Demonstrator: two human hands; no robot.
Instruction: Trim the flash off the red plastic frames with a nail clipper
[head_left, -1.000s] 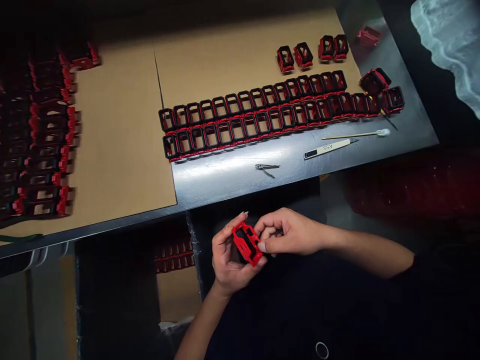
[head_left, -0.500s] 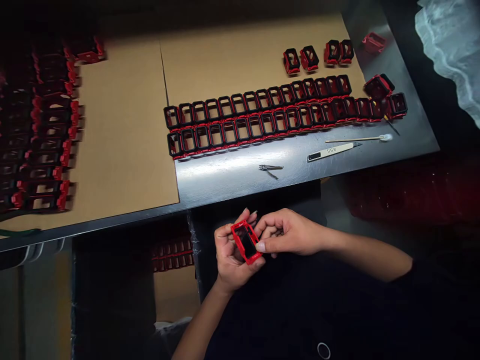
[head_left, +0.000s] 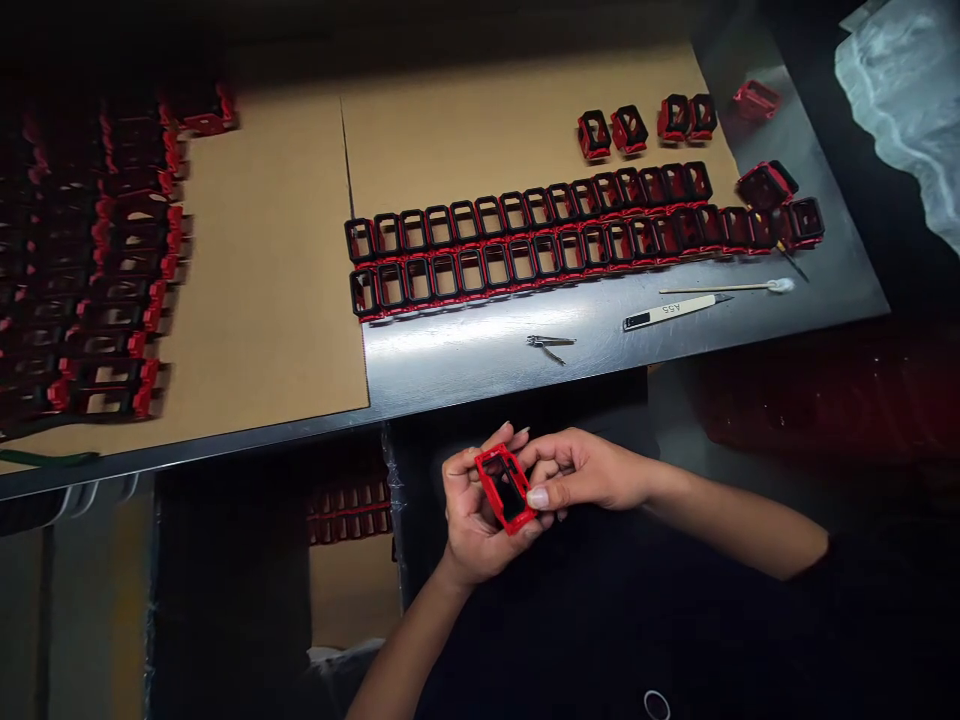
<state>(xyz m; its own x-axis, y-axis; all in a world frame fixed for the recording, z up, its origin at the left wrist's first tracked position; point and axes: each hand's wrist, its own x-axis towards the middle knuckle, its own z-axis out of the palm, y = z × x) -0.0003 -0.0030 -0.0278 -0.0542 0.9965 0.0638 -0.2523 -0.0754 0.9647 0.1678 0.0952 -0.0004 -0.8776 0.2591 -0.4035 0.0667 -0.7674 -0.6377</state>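
Held frame: a small rectangular plastic frame, red outside with a black inner lining (head_left: pixel 511 498), is in the person's hands, off the brushed-metal workbench (head_left: pixel 450 355) and just in front of its near edge.
Left hand: the left hand (head_left: pixel 474 515) is wrapped around the frame, fingers along its far and left side, thumb at its near end, apparently serving as the steady cradle.
Right hand: the right hand (head_left: pixel 583 475) is closed at the frame's right side, thumb pressed on the rim and fingers curled behind, probably for fine pressure or feeling.
Tilt: the red opening faces up, likely so the inside can be seen.
Loose tools: near the workbench's front edge lie a small silver metal clipper-like tool (head_left: pixel 551 341), a cream pen-shaped tool marked A55 (head_left: pixel 671 312) and a wooden stick with a white cotton tip (head_left: pixel 720 289), presumably within easy reach.
Frame rows: two long rows of black-rimmed red frames (head_left: pixel 523 238) cross the workbench behind those tools, perhaps lined up for counting.
Obstacles: the rows stand between the tools and the workbench's far part, where a brown cardboard sheet (head_left: pixel 277 250) lies; dark stacked frames (head_left: pixel 135 290) crowd its left end.
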